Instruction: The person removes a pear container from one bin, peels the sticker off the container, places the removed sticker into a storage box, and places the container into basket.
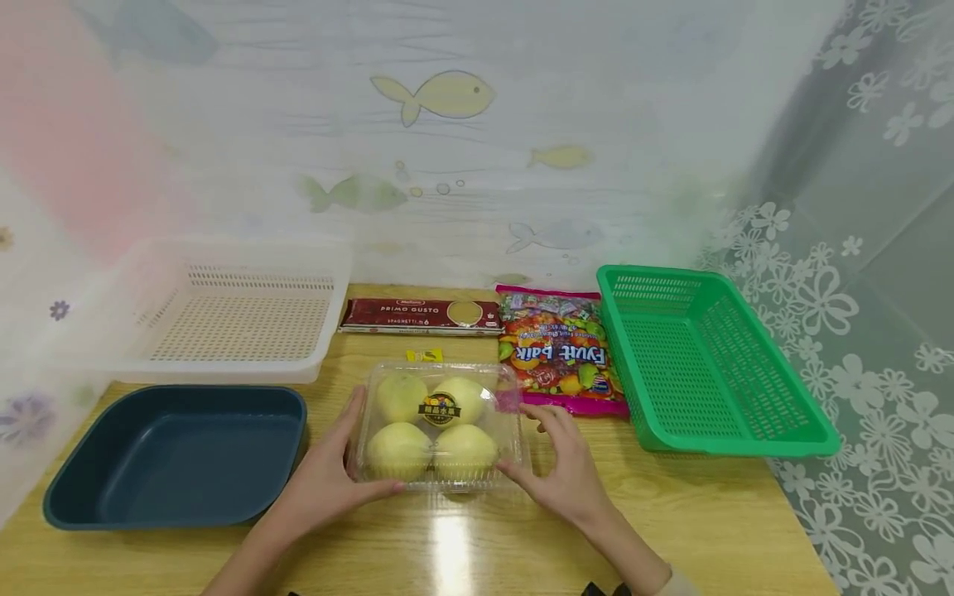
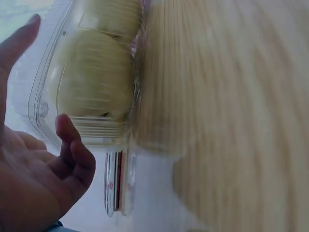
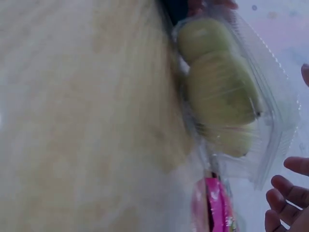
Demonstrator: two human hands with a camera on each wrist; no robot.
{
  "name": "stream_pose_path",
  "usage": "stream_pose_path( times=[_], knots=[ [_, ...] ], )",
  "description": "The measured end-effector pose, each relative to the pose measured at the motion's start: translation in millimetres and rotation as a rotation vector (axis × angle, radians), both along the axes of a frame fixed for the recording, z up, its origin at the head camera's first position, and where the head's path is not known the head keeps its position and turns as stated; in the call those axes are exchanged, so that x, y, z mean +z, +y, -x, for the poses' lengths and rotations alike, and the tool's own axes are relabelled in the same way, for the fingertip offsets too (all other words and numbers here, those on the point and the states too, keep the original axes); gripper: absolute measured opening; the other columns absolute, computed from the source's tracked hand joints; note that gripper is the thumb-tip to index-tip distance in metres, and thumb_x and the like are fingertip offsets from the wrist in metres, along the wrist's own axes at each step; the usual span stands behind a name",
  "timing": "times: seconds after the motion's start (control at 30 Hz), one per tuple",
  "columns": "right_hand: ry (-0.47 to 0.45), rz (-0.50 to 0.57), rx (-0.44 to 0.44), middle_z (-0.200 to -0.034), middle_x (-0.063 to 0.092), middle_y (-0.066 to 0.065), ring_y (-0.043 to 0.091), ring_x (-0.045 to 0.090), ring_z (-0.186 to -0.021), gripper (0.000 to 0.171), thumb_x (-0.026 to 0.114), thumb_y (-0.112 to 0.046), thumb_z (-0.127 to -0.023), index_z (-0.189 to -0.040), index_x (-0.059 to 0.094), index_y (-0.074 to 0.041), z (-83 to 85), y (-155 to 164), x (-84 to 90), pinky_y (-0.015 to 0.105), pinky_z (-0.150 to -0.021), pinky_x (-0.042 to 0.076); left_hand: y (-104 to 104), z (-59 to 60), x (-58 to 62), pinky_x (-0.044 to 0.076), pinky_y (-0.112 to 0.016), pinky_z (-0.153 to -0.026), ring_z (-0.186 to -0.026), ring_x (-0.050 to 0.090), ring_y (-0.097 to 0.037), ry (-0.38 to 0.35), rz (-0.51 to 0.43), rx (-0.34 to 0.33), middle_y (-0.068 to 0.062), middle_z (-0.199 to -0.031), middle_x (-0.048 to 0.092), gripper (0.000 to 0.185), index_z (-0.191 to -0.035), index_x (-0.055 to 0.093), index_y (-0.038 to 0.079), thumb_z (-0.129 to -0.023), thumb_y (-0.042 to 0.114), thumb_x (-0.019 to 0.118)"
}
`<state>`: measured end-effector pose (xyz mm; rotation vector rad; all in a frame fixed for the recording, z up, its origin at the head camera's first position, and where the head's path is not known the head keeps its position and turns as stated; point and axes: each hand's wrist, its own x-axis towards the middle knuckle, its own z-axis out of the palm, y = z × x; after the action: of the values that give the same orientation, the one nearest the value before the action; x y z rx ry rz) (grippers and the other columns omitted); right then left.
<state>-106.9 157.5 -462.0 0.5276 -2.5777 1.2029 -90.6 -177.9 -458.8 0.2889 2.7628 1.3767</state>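
clear clamshell of four pears [image 1: 438,426] sits mid-table, between the navy tub [image 1: 179,451] at left and green basket [image 1: 701,360] at right. left hand [image 1: 328,476] and right hand [image 1: 564,463] flank it, fingers loosely spread, barely touching. slick plastic could slip or pop open if squeezed unevenly.

Light wooden surface [image 1: 671,513] w/ white perforated basket [image 1: 231,310], dark blue plastic tray [image 1: 179,455], green mesh basket [image 1: 708,364], red spaghetti pack [image 1: 421,316], colourful candy bag [image 1: 559,352], small yellow tag [image 1: 424,355], clear plastic box of four yellow-green fruits [image 1: 440,424].
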Motion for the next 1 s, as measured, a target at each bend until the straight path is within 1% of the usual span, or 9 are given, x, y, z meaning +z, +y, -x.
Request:
stream_pose_path(
  times=[0.03, 0.07, 0.17, 0.2, 0.5, 0.63, 0.67, 0.77, 1.0],
  knots=[
    [0.012, -0.002, -0.005, -0.128, 0.066, 0.006, 0.027, 0.062, -0.110, 0.071, 0.089, -0.041, -0.082, -0.140, 0.066, -0.008, 2.3, -0.2, 1.9, 0.053, -0.090, 0.056, 0.3, 0.2, -0.8, 0.050, -0.056, -0.107, -0.143, 0.048, -0.039, 0.015, -0.001, -0.005, -0.019, -0.177, 0.013, 0.142, -0.173, 0.004, 0.017, -0.072, 0.054, 0.097],
    [0.022, -0.003, -0.014, -0.127, 0.066, 0.006, 0.027, 0.062, -0.112, 0.067, 0.088, -0.041, -0.083, -0.138, 0.067, -0.008, 4.5, -0.7, 3.7, 0.054, -0.091, 0.055, 0.5, 0.5, -1.9, 0.044, -0.059, -0.113, -0.152, 0.036, -0.039, 0.030, 0.003, -0.009, -0.018, -0.177, 0.014, 0.142, -0.173, 0.005, 0.017, -0.072, 0.053, 0.097],
    [0.038, 0.002, -0.043, -0.125, 0.066, 0.005, 0.025, 0.060, -0.117, 0.059, 0.086, -0.040, -0.086, -0.133, 0.071, -0.009, 11.0, -3.9, 10.5, 0.056, -0.096, 0.053, 1.3, 1.5, -5.4, 0.040, -0.061, -0.116, -0.155, 0.034, -0.039, 0.055, 0.010, -0.015, -0.013, -0.177, 0.015, 0.139, -0.173, 0.006, 0.021, -0.072, 0.051, 0.098],
    [0.041, 0.007, -0.045, -0.124, 0.066, 0.005, 0.024, 0.060, -0.118, 0.057, 0.086, -0.039, -0.087, -0.133, 0.072, -0.009, 13.3, -5.6, 12.9, 0.056, -0.096, 0.053, 1.4, 1.8, -6.3, 0.037, -0.061, -0.118, -0.159, 0.025, -0.039, 0.065, 0.012, -0.017, -0.011, -0.177, 0.016, 0.139, -0.173, 0.007, 0.022, -0.072, 0.050, 0.098],
    [0.055, 0.053, -0.004, -0.115, 0.072, 0.007, 0.023, 0.062, -0.111, 0.048, 0.086, -0.030, -0.091, -0.132, 0.074, -0.007, 32.9, -31.9, 32.3, 0.049, -0.093, 0.053, 1.1, 0.9, -10.1, 0.042, -0.060, -0.115, -0.156, 0.031, -0.041, 0.090, 0.015, 0.008, -0.013, -0.175, 0.022, 0.136, -0.173, 0.010, 0.026, -0.072, 0.048, 0.098],
    [0.029, 0.100, 0.030, -0.105, 0.073, 0.009, 0.030, 0.065, -0.093, 0.043, 0.084, -0.025, -0.093, -0.130, 0.074, -0.006, 43.6, -48.5, 40.9, 0.040, -0.080, 0.054, -0.5, 5.2, -9.0, 0.042, -0.060, -0.114, -0.155, 0.033, -0.041, 0.102, 0.014, 0.015, -0.015, -0.174, 0.025, 0.136, -0.173, 0.010, 0.025, -0.072, 0.050, 0.098],
    [0.024, 0.111, 0.040, -0.102, 0.072, 0.010, 0.031, 0.064, -0.087, 0.042, 0.084, -0.024, -0.093, -0.129, 0.074, -0.004, 45.6, -52.3, 42.8, 0.036, -0.076, 0.053, -0.6, 5.9, -8.9, 0.050, -0.055, -0.110, -0.149, 0.045, -0.038, 0.095, 0.006, 0.017, -0.016, -0.174, 0.025, 0.136, -0.173, 0.010, 0.026, -0.072, 0.050, 0.098],
    [-0.018, 0.134, 0.060, -0.098, 0.071, 0.010, 0.027, 0.059, -0.076, 0.038, 0.083, -0.023, -0.095, -0.126, 0.075, -0.002, 49.8, -62.3, 46.5, 0.030, -0.067, 0.050, 0.3, 6.8, -10.6, 0.051, -0.054, -0.107, -0.147, 0.046, -0.036, 0.105, 0.001, 0.020, -0.016, -0.173, 0.027, 0.135, -0.173, 0.011, 0.024, -0.072, 0.053, 0.097],
    [-0.064, 0.022, 0.013, -0.091, 0.066, -0.002, 0.012, 0.054, -0.073, 0.039, 0.082, -0.027, -0.095, -0.125, 0.075, -0.003, 46.3, -75.4, 37.4, 0.025, -0.067, 0.047, 0.9, 2.4, -18.0, 0.048, -0.047, -0.112, -0.151, 0.038, -0.031, 0.138, 0.011, 0.028, -0.012, -0.173, 0.029, 0.133, -0.172, 0.018, 0.019, -0.071, 0.058, 0.095]
  ],
)
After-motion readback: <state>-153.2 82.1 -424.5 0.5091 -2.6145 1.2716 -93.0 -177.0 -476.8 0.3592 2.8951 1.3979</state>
